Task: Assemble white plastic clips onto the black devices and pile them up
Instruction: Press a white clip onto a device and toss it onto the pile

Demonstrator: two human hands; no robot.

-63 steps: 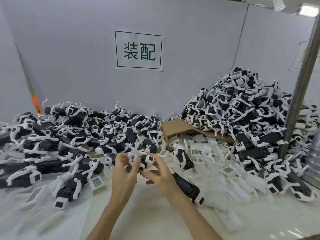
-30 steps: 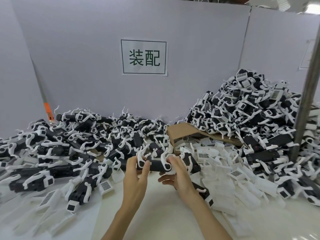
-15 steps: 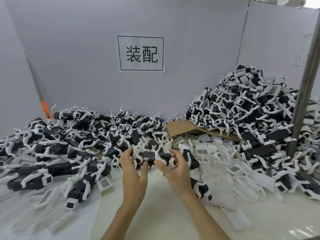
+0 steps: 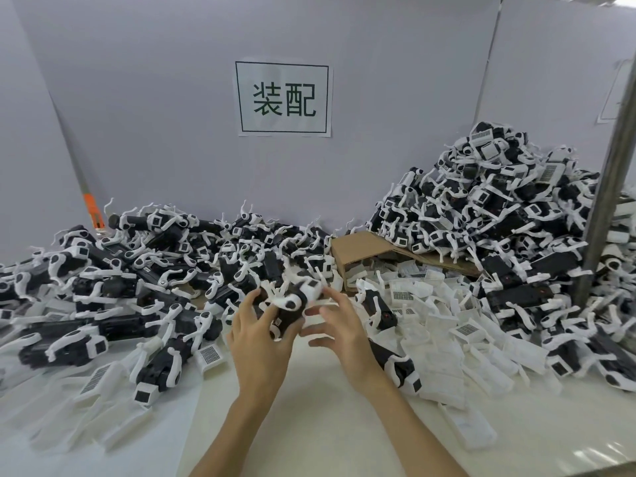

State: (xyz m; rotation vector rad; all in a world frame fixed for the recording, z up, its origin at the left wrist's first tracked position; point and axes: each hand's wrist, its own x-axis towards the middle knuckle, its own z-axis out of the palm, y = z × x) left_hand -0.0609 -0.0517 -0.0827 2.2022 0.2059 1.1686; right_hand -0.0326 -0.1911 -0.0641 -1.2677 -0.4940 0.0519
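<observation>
Between my 2 hands sits the black device [image 4: 288, 315], tilted, white clip [image 4: 282, 299] on; my left hand [image 4: 261, 339] grips it for steadiness, my right hand [image 4: 344, 327] spreads loose beside it, grasping nothing, probably checking the fit.

Two hands are in view, a left hand [image 4: 261, 342] and a right hand [image 4: 344, 335], with one black device [image 4: 290, 311] between them. Clipped devices lie in two heaps, a low pile [image 4: 155, 270] and a tall pile [image 4: 499, 208], both too dense to count. The loose white clips [image 4: 447, 339] are also beyond counting. There is one sign [image 4: 284, 98], one cardboard sheet [image 4: 361, 249] and one metal post [image 4: 605, 201].
</observation>
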